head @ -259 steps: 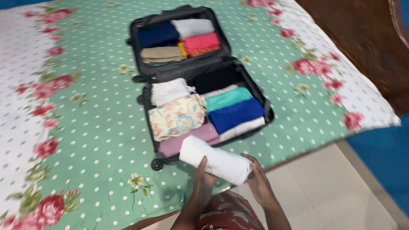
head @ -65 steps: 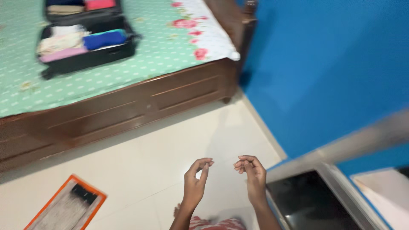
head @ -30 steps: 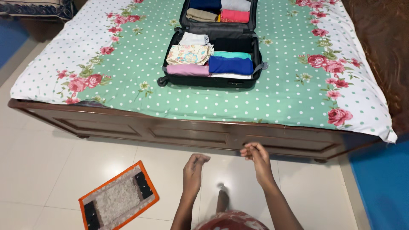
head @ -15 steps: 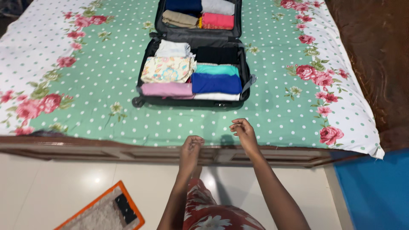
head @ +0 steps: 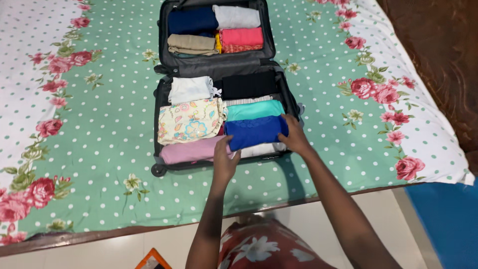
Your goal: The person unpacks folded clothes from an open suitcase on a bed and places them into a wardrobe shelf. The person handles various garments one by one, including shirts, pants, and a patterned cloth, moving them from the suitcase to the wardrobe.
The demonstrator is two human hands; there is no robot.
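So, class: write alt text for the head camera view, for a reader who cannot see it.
Both hands, left hand and right hand, grip a folded blue garment in an open black suitcase packed with folded clothes. The suitcase lies on a green polka-dot bedsheet with red roses.

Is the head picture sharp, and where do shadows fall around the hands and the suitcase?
Head view: mostly sharp, light even and soft, no glare. The left hand and right hand grip the blue folded cloth in the open suitcase; a dim arm shadow lies on the bedsheet below. The wooden headboard is dark, slightly smeared.
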